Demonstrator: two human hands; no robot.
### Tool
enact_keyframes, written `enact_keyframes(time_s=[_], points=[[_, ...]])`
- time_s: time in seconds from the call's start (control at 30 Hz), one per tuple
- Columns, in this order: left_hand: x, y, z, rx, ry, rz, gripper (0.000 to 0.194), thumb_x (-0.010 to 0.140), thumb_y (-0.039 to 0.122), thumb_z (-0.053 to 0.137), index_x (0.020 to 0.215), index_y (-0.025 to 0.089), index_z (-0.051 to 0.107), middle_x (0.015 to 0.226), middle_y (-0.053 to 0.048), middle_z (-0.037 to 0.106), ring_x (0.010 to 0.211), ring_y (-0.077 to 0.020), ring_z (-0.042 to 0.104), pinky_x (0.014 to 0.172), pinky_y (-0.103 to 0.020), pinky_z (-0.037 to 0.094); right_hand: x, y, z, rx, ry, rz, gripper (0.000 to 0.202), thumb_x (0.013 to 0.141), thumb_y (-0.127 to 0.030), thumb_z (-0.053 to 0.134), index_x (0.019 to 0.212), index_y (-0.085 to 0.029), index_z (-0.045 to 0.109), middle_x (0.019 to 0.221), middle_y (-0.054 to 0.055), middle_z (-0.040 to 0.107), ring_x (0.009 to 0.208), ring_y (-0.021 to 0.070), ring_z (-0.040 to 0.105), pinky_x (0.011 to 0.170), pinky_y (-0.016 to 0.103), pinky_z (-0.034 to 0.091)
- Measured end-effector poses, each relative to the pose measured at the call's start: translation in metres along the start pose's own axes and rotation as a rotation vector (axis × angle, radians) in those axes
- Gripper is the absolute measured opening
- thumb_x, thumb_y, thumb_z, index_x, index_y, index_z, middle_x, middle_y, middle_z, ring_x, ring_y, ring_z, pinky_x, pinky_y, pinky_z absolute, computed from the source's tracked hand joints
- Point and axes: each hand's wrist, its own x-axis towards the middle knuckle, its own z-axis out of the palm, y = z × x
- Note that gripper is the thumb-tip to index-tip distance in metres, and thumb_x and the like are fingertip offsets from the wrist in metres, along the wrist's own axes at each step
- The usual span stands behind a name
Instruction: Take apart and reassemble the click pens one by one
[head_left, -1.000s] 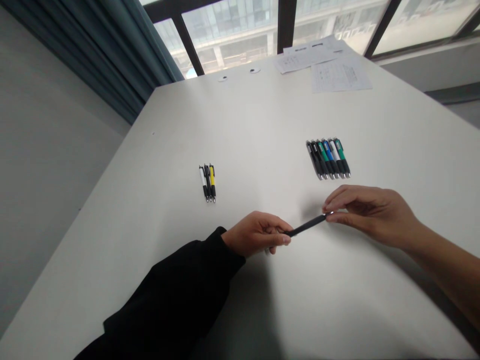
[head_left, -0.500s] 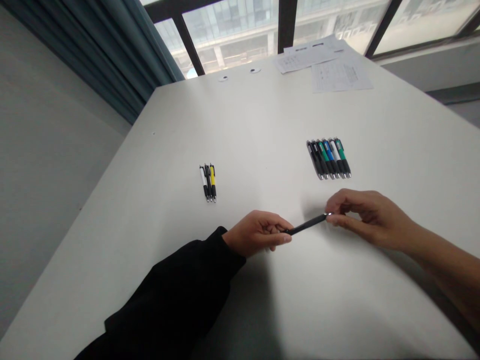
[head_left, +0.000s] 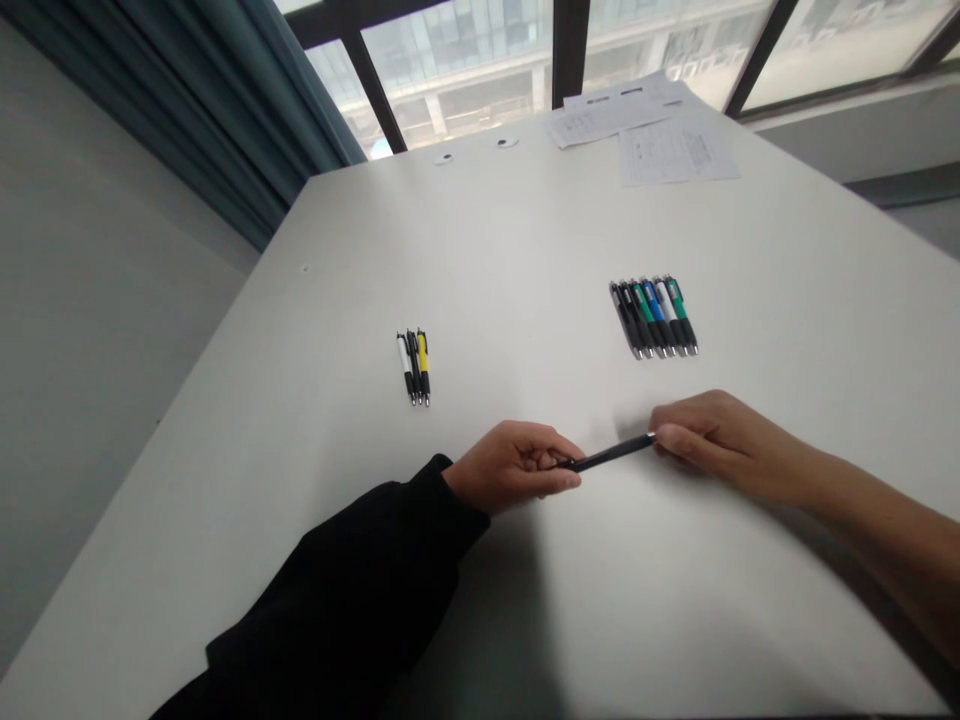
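A black pen is held between my two hands above the white table. My left hand pinches its left end between thumb and fingers. At the pen's silver tip, my right hand is closed with the thumb pressed against the curled fingers. Beyond my right hand lies a row of several pens with black, green, blue and white barrels, side by side. Up and to the left of my left hand, three pens lie together: a white pen, a black pen and a yellow pen.
The white table reaches back to a window. Printed papers lie at its far edge, near two oval cable holes. A blue-grey curtain hangs at the back left, beside a wall.
My right hand's fingers have curled in and closed more tightly round the pen's tip. My left hand keeps its pinch in nearly the same place. The view has shifted slightly.
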Motion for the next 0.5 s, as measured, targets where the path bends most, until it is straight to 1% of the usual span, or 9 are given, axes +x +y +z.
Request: enact_keyframes(time_s=[0.1,0.17,0.27,0.33,0.37,0.43,0.47,0.5], points=[[0.000,-0.002,0.001,-0.001,0.012,0.019,0.032,0.077,0.034,0.080,0.095,0.009,0.075,0.062,0.003,0.049,0.054,-0.0066,0.038,0.051,-0.022,0.029,0.001,-0.001,0.001,0.011,0.036,-0.005,0.038,0.099,-0.042,0.048,0.069,-0.020,0.054,0.059,-0.003,0.049,0.053,0.0121,0.045,0.053,0.026,0.034],[0.000,-0.003,0.001,0.039,0.037,0.052,0.031,0.076,0.033,0.081,0.096,0.010,0.076,0.064,0.002,0.051,0.055,-0.0071,0.040,0.052,-0.023,0.031,0.001,-0.001,0.004,0.036,0.017,0.042,0.044,0.100,-0.043,0.047,0.063,-0.020,0.047,0.055,-0.004,0.043,0.050,0.0110,0.041,0.052,0.026,0.032],[0.000,-0.004,0.000,0.158,0.116,0.137,0.025,0.077,0.029,0.080,0.096,0.013,0.078,0.071,-0.002,0.062,0.058,-0.0086,0.047,0.054,-0.023,0.035,0.001,0.001,0.007,0.117,0.001,0.164,0.050,0.100,-0.049,0.046,0.059,-0.021,0.039,0.051,-0.005,0.036,0.047,0.0099,0.033,0.049,0.026,0.028],[0.002,-0.007,-0.002,0.171,0.198,0.176,0.023,0.077,0.029,0.081,0.094,0.015,0.078,0.080,-0.006,0.069,0.066,-0.0118,0.057,0.060,-0.025,0.043,0.001,0.001,0.008,0.209,0.013,0.236,0.053,0.099,-0.053,0.048,0.057,-0.021,0.040,0.050,-0.005,0.036,0.047,0.0095,0.031,0.048,0.026,0.027],[0.004,-0.008,-0.004,0.119,0.258,0.184,0.024,0.075,0.028,0.083,0.094,0.015,0.077,0.083,-0.006,0.072,0.071,-0.0139,0.061,0.065,-0.026,0.047,0.002,0.000,0.009,0.273,0.006,0.259,0.053,0.098,-0.053,0.049,0.057,-0.020,0.043,0.050,-0.005,0.039,0.047,0.0095,0.033,0.048,0.026,0.029],[0.009,-0.011,-0.007,-0.086,0.396,0.199,0.031,0.070,0.027,0.087,0.095,0.016,0.073,0.086,-0.005,0.074,0.081,-0.0166,0.067,0.076,-0.029,0.052,0.005,-0.003,0.013,0.454,-0.052,0.266,0.051,0.097,-0.053,0.053,0.061,-0.017,0.057,0.054,-0.001,0.053,0.050,0.0101,0.042,0.051,0.026,0.035],[0.013,-0.012,-0.008,-0.200,0.454,0.212,0.037,0.068,0.025,0.089,0.099,0.018,0.070,0.085,-0.003,0.074,0.083,-0.0160,0.068,0.080,-0.029,0.052,0.008,-0.005,0.017,0.565,-0.100,0.256,0.048,0.097,-0.052,0.055,0.067,-0.015,0.064,0.060,0.001,0.060,0.054,0.0110,0.048,0.055,0.026,0.039],[0.017,-0.013,-0.009,-0.295,0.482,0.233,0.042,0.068,0.025,0.089,0.103,0.019,0.067,0.085,-0.002,0.074,0.083,-0.0146,0.069,0.082,-0.028,0.052,0.011,-0.007,0.023,0.696,-0.153,0.238,0.045,0.095,-0.051,0.058,0.075,-0.013,0.069,0.069,0.005,0.067,0.060,0.0123,0.055,0.059,0.026,0.043]])
